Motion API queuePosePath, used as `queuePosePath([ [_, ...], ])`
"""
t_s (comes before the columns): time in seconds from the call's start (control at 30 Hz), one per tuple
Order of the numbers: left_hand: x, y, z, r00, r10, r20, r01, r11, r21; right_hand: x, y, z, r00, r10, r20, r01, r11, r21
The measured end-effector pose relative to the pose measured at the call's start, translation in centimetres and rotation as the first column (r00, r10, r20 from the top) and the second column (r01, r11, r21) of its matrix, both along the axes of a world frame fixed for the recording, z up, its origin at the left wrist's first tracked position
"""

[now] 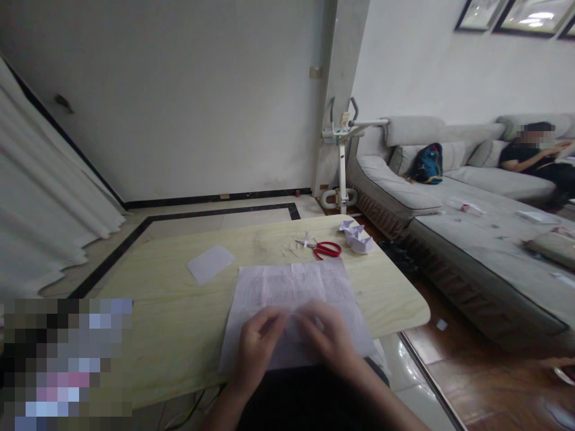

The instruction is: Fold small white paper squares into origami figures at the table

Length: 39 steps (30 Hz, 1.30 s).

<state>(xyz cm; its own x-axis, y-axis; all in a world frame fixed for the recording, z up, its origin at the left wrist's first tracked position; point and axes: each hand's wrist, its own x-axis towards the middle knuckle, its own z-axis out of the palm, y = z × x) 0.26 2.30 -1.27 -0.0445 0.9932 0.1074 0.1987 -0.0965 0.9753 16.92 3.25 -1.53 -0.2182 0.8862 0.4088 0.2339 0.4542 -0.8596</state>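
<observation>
A large printed sheet of paper (291, 281) with fold creases lies at the near edge of the table. Over its near half, my left hand (263, 335) and my right hand (327, 335) meet at the fingertips. The left fingers are curled into a pinch. My right fingers are bent inward too, blurred by motion. Whatever is between the fingertips is too small and smeared to make out. Beyond the sheet are red-handled scissors (327, 249), blades pointing left. A small blank paper (211, 264) lies to the left, and folded paper pieces (357, 237) sit at the far right corner.
The pale wooden table (166, 317) has a rounded right corner. Thin paper scraps (290, 248) lie by the scissors. To the right is a grey sofa (485, 239) with a backpack (429, 163) and a seated person (534, 155). White exercise equipment (342, 161) stands behind the table.
</observation>
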Motion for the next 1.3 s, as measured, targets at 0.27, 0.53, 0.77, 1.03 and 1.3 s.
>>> queuePosePath([
  [0.27, -0.1, -0.2, -0.1, 0.999, -0.028, 0.022, 0.028, 1.000, 0.012, 0.0, 0.0, 0.1, 0.999, -0.034, 0.002, 0.034, 0.999, 0.018],
  [0.53, 0.1, -0.3, 1.4, 1.000, 0.015, -0.018, -0.015, 1.000, 0.019, -0.2, 0.2, -0.3, 0.999, -0.039, -0.023, 0.039, 0.999, -0.016],
  [0.77, 0.2, -0.4, 1.7, 0.999, -0.006, -0.054, 0.009, 0.999, 0.051, -0.3, 0.0, 0.0, 0.998, -0.042, -0.038, 0.040, 0.998, -0.040],
  [1.03, 0.2, 0.0, 0.8, 0.999, 0.010, 0.036, -0.008, 0.999, -0.049, -0.1, 0.0, 0.3, 0.996, -0.033, -0.088, 0.029, 0.999, -0.045],
  [1.3, -0.2, -0.2, 0.2, 0.999, -0.027, -0.048, 0.027, 1.000, 0.007, -0.1, -0.1, 0.5, 0.994, -0.051, -0.101, 0.045, 0.997, -0.066],
])
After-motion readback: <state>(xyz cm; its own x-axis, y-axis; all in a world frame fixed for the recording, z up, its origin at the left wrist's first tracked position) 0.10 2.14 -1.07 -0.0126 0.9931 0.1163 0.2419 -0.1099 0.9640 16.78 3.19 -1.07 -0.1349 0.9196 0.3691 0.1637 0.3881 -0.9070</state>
